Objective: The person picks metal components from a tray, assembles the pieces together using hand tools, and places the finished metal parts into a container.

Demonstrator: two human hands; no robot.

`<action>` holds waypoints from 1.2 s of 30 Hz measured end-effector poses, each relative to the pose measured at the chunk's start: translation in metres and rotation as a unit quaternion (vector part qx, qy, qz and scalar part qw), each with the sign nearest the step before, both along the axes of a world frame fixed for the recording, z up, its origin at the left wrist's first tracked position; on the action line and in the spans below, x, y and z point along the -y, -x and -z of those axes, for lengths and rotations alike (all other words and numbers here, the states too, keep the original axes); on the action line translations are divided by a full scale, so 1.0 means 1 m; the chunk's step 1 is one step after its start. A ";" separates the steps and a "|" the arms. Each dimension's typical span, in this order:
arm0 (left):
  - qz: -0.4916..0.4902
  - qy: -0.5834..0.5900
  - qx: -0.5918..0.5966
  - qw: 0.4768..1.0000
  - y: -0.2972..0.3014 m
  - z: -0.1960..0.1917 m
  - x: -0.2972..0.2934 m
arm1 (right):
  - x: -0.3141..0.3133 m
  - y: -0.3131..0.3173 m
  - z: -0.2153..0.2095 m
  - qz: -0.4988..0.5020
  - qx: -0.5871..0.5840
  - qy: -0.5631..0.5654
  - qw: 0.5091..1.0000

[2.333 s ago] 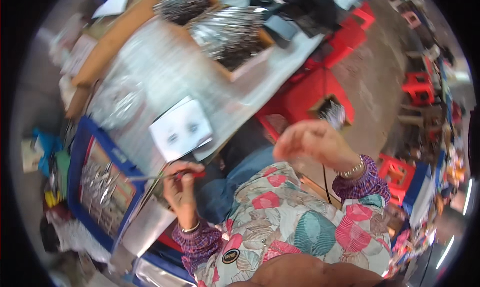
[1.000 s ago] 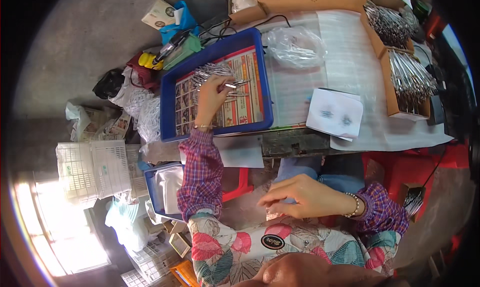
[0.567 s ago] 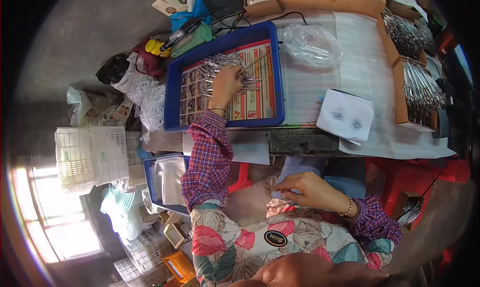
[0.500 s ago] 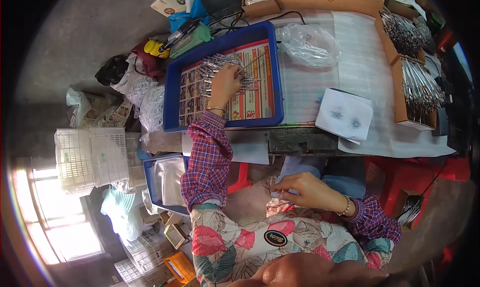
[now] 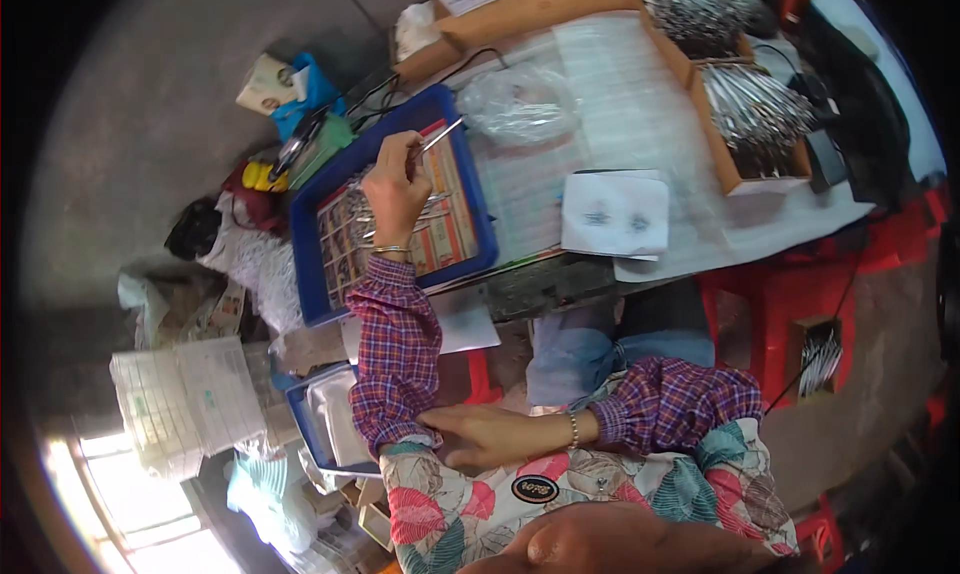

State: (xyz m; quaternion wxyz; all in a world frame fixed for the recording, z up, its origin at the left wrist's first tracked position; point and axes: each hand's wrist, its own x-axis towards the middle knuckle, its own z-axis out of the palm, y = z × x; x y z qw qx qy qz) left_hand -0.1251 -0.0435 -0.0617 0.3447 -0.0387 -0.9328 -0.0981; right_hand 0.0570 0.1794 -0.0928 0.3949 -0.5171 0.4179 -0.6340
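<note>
Left hand (image 5: 395,189): arm stretched over blue tray (image 5: 305,264), pinching thin metal tool (image 5: 440,136) | Right hand (image 5: 480,436): open, flat against left elbow

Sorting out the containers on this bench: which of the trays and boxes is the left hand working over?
The blue tray at the table's left end; the left hand holds a thin metal tool above it. The two brown boxes of metal pieces sit far right.

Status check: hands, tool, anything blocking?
Left hand pinching slim metal tool over blue tray. Right hand resting at left sleeve, empty. Nothing blocking.
</note>
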 end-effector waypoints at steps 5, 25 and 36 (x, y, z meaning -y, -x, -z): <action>0.079 0.088 -0.004 0.993 0.035 0.002 -0.023 | 0.004 0.015 0.002 0.031 0.013 0.077 0.996; 0.419 0.116 0.049 0.899 -0.055 -0.015 -0.165 | -0.109 0.141 0.032 0.105 0.667 0.008 0.738; 0.365 -0.008 0.149 0.919 -0.020 -0.010 -0.142 | -0.126 0.145 0.020 0.275 0.551 -0.058 0.785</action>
